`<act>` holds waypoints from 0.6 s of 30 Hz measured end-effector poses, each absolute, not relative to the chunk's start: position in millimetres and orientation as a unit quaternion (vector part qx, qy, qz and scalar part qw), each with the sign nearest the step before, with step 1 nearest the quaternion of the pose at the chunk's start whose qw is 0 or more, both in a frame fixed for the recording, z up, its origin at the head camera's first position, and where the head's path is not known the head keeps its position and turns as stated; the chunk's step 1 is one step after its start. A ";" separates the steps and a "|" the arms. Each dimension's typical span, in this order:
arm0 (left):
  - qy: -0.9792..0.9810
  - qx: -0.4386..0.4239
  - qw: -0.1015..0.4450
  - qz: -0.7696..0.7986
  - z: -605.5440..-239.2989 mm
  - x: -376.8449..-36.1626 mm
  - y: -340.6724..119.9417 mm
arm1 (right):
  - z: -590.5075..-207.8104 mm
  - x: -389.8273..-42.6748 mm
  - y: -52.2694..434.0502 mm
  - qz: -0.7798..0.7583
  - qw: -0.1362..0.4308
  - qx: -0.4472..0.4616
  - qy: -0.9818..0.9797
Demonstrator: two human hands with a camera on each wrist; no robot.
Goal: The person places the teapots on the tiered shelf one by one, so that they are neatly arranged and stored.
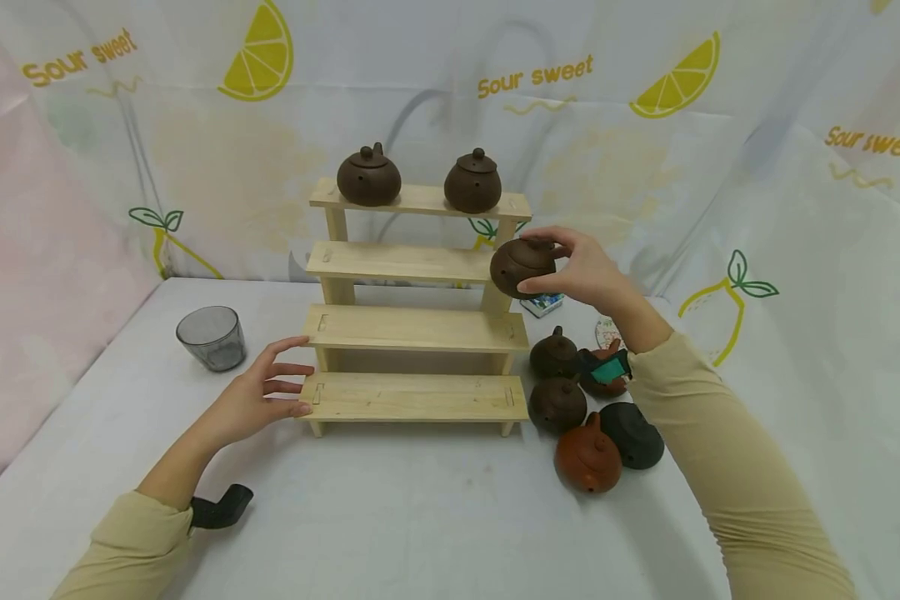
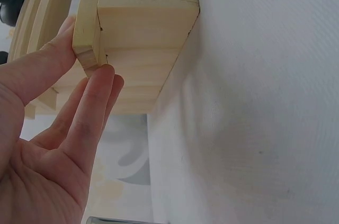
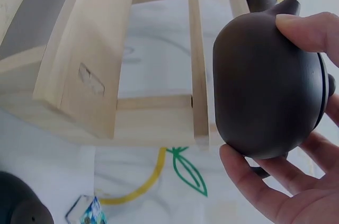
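Note:
A dark brown teapot (image 1: pixel 522 268) is held by my right hand (image 1: pixel 588 271), just off the right end of the wooden stand's second shelf from the top. In the right wrist view, the thumb is near the spout and the other fingers curl round the opposite side of the teapot (image 3: pixel 267 83). My left hand (image 1: pixel 251 400) touches the left end of the four-tier wooden stand (image 1: pixel 412 396). Its fingers are fairly straight at the end of a low board (image 2: pixel 87 41). Two dark teapots sit on the top shelf, one left (image 1: pixel 369 177) and one right (image 1: pixel 472 182).
Right of the stand, several teapots cluster on the white table (image 1: pixel 405 517), including an orange-brown one (image 1: pixel 588 460) and a black one (image 1: pixel 633 437). A small patterned box (image 1: pixel 542 305) lies behind them. At the left stands a grey clear glass (image 1: pixel 213 337).

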State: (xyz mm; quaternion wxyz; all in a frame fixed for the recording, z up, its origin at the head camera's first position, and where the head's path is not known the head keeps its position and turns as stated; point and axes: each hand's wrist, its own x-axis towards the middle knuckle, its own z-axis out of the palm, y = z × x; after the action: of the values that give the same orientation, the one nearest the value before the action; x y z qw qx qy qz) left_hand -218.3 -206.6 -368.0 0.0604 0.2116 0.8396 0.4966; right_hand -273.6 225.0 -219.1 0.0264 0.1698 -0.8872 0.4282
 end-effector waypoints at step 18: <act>0.844 0.209 0.060 0.490 -368.2 -218.4 -206.4 | -217.2 -291.3 167.3 0.415 0.014 0.220 -0.883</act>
State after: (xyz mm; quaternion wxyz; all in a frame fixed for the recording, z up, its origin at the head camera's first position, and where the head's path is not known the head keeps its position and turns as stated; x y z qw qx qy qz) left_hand -218.4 -206.4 -368.2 0.0597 0.2087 0.8442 0.4900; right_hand -291.3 167.3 -217.2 0.0138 0.2199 -0.8829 0.4146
